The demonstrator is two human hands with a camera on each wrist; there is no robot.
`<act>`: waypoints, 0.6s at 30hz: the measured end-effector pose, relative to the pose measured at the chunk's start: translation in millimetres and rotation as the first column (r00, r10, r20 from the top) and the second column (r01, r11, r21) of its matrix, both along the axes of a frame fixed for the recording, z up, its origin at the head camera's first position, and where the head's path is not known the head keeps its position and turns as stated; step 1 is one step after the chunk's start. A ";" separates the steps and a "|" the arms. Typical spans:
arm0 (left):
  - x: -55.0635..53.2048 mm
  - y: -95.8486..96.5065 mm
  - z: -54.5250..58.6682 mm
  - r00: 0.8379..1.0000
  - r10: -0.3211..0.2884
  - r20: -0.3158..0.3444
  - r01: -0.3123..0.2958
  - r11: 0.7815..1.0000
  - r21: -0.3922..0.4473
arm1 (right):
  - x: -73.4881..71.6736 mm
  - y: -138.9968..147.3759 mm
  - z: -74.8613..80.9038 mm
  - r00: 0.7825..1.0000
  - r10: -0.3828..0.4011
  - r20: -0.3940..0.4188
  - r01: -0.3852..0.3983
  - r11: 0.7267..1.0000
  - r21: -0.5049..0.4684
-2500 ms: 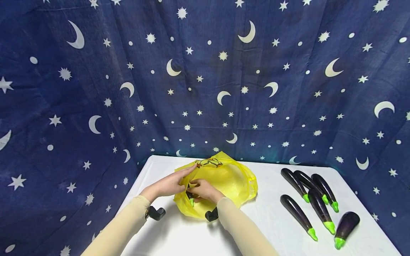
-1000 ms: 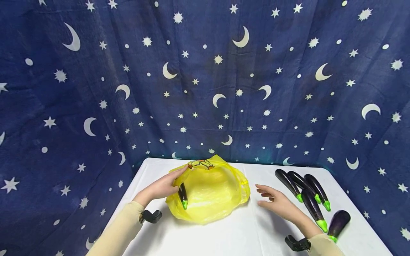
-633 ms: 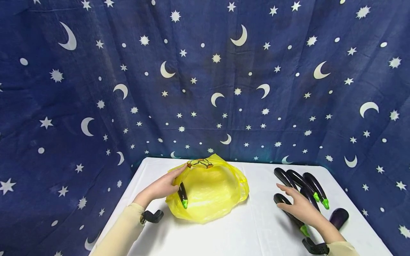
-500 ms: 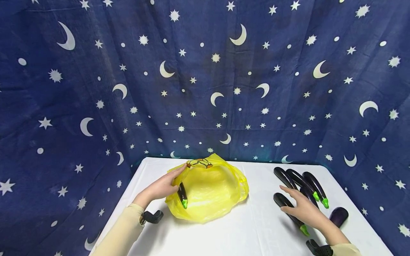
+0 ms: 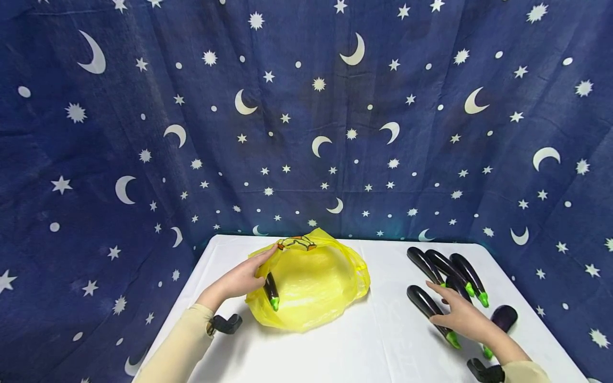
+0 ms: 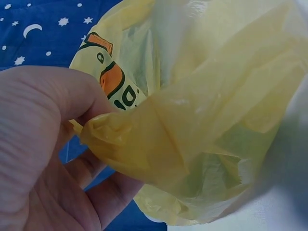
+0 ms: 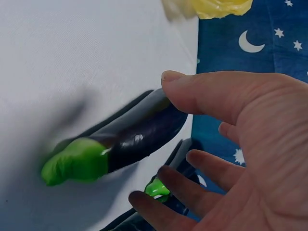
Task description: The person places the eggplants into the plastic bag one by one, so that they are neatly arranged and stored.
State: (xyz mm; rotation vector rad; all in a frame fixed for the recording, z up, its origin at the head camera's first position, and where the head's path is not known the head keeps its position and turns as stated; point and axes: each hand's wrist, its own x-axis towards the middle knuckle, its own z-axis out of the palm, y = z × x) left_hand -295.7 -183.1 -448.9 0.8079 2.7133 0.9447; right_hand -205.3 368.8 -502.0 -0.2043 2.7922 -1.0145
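A yellow plastic bag point(image 5: 316, 287) lies open on the white table point(image 5: 373, 346). My left hand point(image 5: 246, 275) pinches its near-left rim; in the left wrist view the thumb point(image 6: 53, 106) and fingers squeeze a fold of the bag point(image 6: 202, 120). One dark purple eggplant point(image 5: 271, 290) with a green stem lies inside the bag by that hand. My right hand point(image 5: 457, 315) hovers with spread fingers over a loose eggplant point(image 5: 426, 304). In the right wrist view the thumb point(image 7: 207, 94) and fingers bracket this eggplant point(image 7: 139, 134) without gripping it.
Several more eggplants lie at the right of the table: three side by side point(image 5: 445, 264) at the back and a stubby one point(image 5: 505, 316) near the right edge. A dark blue cloth with moons and stars point(image 5: 306, 117) hangs behind and beside the table.
My right hand left the bag, crossed the table to the right and came down over the front-left loose eggplant. The left hand kept its hold on the bag rim.
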 end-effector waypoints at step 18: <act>-1.3 -1.6 0.4 0.999 -0.029 -0.022 0.029 0.999 0.019 | -12.8 10.6 -5.7 0.978 -0.042 0.202 0.067 0.990 -0.121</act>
